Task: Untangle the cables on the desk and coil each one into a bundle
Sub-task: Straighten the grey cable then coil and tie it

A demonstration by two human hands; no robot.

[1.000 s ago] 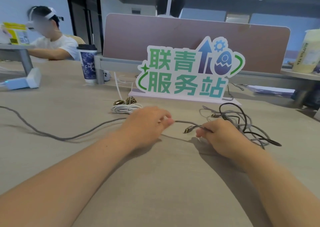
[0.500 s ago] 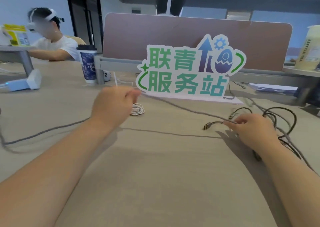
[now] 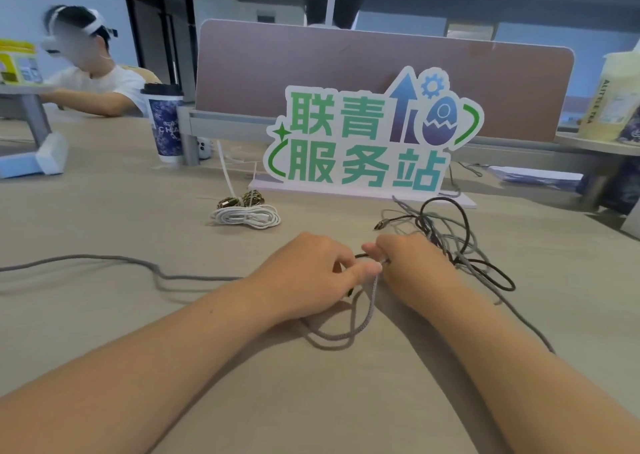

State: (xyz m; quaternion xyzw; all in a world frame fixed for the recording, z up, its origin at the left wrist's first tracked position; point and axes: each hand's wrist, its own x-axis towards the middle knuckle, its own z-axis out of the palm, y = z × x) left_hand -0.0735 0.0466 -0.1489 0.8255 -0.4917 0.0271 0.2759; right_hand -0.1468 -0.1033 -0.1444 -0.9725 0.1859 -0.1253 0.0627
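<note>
A long grey braided cable (image 3: 104,261) runs from the left edge of the desk to my hands and hangs in a loop (image 3: 370,311) below them. My left hand (image 3: 308,273) pinches this grey cable, and my right hand (image 3: 412,266) grips it too, fingertips almost touching. Right of my right hand lies a tangle of black and grey cables (image 3: 457,242), a metal plug (image 3: 379,226) poking out at its left. Farther back rest a coiled white cable (image 3: 247,216) and a small coiled patterned cable (image 3: 242,200).
A standing sign with green characters (image 3: 367,142) sits behind the cables. A lidded paper cup (image 3: 165,124) stands at the back left by a desk divider (image 3: 381,73). A person in a white shirt (image 3: 93,83) sits far left. A pale drink container (image 3: 613,97) stands far right.
My left hand, which had pulled the grey cable up and out to the left, has come back to meet my right hand. A loop of grey cable now hangs below both hands.
</note>
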